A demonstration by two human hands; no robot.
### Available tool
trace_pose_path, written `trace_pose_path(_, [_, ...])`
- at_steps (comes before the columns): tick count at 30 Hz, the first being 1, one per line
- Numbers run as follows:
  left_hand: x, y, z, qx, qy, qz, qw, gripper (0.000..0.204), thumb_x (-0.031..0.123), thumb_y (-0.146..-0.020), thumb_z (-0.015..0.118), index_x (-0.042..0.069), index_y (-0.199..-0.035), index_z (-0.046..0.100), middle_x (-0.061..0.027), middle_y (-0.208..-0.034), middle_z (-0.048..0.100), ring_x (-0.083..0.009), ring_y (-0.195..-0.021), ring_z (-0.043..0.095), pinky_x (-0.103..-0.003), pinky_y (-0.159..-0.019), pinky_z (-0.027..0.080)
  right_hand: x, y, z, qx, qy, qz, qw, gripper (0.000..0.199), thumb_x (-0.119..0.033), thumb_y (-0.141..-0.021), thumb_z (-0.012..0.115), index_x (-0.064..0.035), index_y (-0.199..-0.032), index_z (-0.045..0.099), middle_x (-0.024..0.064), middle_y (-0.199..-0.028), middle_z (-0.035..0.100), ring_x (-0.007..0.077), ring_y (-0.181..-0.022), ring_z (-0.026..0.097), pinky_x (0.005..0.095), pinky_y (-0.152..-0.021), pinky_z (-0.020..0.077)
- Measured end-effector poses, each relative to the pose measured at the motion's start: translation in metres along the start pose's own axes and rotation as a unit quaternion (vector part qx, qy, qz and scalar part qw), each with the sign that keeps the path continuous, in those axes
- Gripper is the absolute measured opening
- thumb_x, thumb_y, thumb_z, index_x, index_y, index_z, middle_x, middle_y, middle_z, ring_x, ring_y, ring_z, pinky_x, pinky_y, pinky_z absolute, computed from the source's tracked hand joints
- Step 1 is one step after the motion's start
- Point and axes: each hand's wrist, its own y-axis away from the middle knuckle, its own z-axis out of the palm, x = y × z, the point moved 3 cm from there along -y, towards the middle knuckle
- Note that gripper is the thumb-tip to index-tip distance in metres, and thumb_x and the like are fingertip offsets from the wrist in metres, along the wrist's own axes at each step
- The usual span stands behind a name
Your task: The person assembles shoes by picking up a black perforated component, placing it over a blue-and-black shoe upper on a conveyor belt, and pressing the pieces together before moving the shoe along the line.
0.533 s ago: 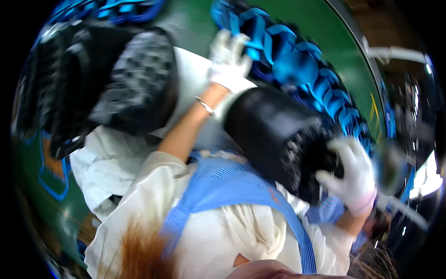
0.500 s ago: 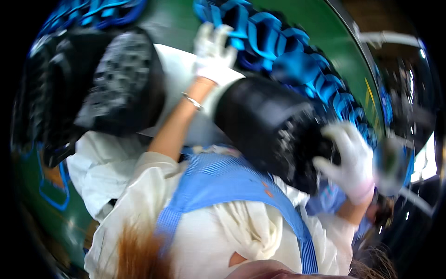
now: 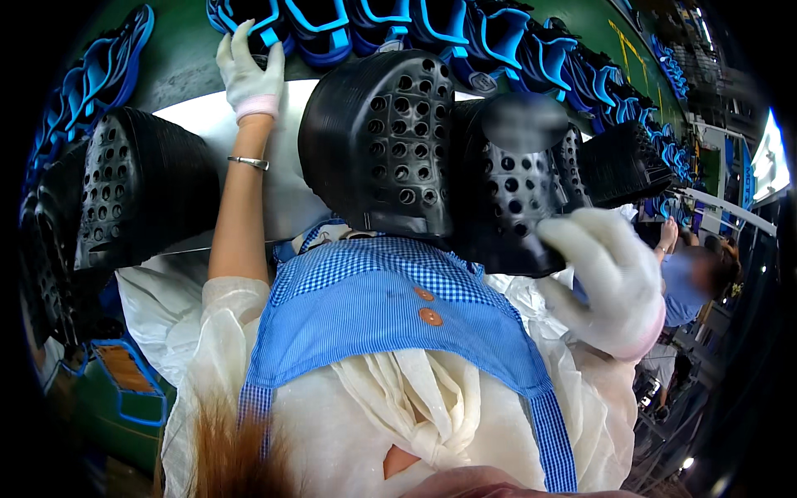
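Right grip [image 3: 610, 286] clamps the black perforated stack [image 3: 465, 178]; left hand [image 3: 247, 70] stretches forward, fingers spread.

We see even, bright overhead light, with white glare from a window-like bright panel [image 3: 770, 162] at the right rim. Fisheye bending curves the edges into black corners; the near white-gloved right hand [image 3: 610, 286] looks soft.
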Motion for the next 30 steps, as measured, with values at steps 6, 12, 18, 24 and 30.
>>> trace_pose_path(6, [-0.011, -0.001, 0.001, 0.022, 0.003, 0.016, 1.0, 0.056, 0.029, -0.076, 0.072, 0.024, -0.127, 0.047, -0.02, -0.135, 0.039, -0.0389, -0.125, 0.041, -0.044, -0.102, 0.038, 0.011, -0.01, -0.002, -0.09, -0.098, -0.008, 0.991, 0.051, -0.011, -0.062, 0.077, -0.0034, -0.11, 0.063, 0.0131, -0.101, 0.061, 0.0264, -0.084, 0.063, 0.0329, -0.07, 0.0522])
trace_pose_path(12, [-0.008, 0.004, -0.006, 0.053, -0.012, -0.042, 0.998, 0.056, 0.027, -0.073, 0.073, 0.025, -0.124, 0.049, -0.0192, -0.135, 0.039, -0.0412, -0.12, 0.044, -0.045, -0.099, 0.041, -0.004, -0.116, 0.002, -0.022, -0.021, -0.127, 0.991, 0.026, -0.006, -0.074, 0.066, -0.0018, -0.1, 0.064, 0.0133, -0.085, 0.06, 0.0286, -0.07, 0.06, 0.0343, -0.063, 0.0491])
trace_pose_path(18, [0.004, -0.002, -0.008, 0.035, 0.03, -0.053, 0.998, 0.053, 0.021, -0.074, 0.071, 0.023, -0.122, 0.05, -0.02, -0.137, 0.038, -0.0417, -0.118, 0.045, -0.045, -0.097, 0.042, -0.004, -0.289, 0.087, -0.023, 0.095, -0.292, 0.951, 0.022, -0.019, -0.088, 0.055, -0.0025, -0.102, 0.06, 0.0179, -0.087, 0.06, 0.0351, -0.084, 0.059, 0.0413, -0.074, 0.0486])
trace_pose_path(24, [-0.001, -0.004, -0.01, 0.044, 0.046, -0.082, 0.995, 0.052, 0.019, -0.072, 0.071, 0.025, -0.12, 0.052, -0.0203, -0.136, 0.04, -0.0413, -0.118, 0.046, -0.046, -0.095, 0.044, -0.02, -0.395, 0.146, -0.149, 0.275, -0.136, 0.94, 0.014, -0.003, -0.075, 0.064, -0.0023, -0.086, 0.071, 0.0181, -0.091, 0.069, 0.0311, -0.085, 0.068, 0.0362, -0.073, 0.0553])
trace_pose_path(30, [-0.003, -0.003, -0.019, 0.05, 0.04, -0.077, 0.995, 0.055, 0.013, -0.071, 0.07, 0.016, -0.123, 0.052, -0.0231, -0.137, 0.038, -0.0418, -0.123, 0.042, -0.046, -0.103, 0.037, -0.026, -0.427, 0.187, -0.059, 0.311, -0.149, 0.937, 0.018, -0.01, -0.08, 0.057, -0.0061, -0.089, 0.072, 0.0144, -0.094, 0.07, 0.0283, -0.085, 0.068, 0.0384, -0.072, 0.0555])
